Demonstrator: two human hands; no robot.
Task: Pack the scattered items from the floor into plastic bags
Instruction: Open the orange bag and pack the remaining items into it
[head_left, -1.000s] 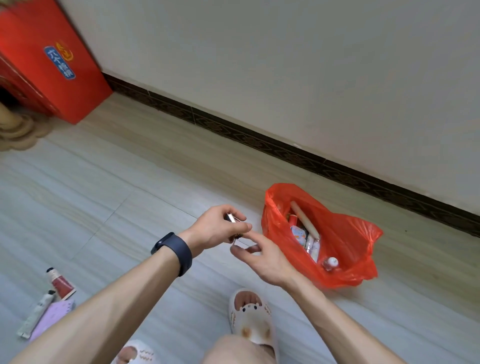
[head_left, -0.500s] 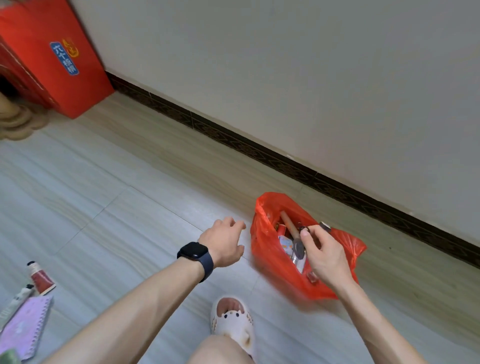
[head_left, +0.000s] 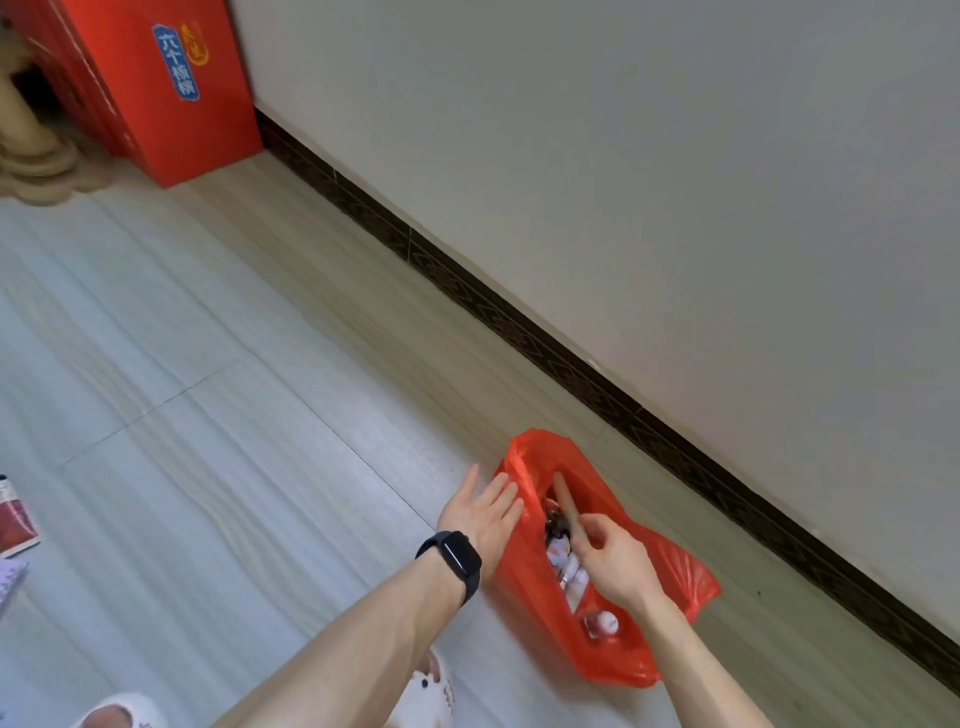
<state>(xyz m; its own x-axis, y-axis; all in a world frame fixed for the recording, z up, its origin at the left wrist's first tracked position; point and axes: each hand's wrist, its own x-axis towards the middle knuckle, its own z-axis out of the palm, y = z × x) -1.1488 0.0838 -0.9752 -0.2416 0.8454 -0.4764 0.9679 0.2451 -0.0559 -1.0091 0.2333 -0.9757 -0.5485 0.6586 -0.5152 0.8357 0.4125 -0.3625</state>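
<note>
On pale floor tiles (head_left: 208, 441) by the wall (head_left: 675, 156), braced the red plastic bag (head_left: 524, 608) with a flat, open left hand (head_left: 480, 512) to keep its mouth wide, held the right hand (head_left: 615, 564) over the packed items (head_left: 563, 566) (fingers curled; grip unclear).

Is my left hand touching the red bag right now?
Cannot tell. Head view: the straight fingers of the left hand overlap the side of the red bag with no floor between, but actual contact is unclear.

Red plastic bag (head_left: 524, 582), black watch (head_left: 456, 558)
</note>
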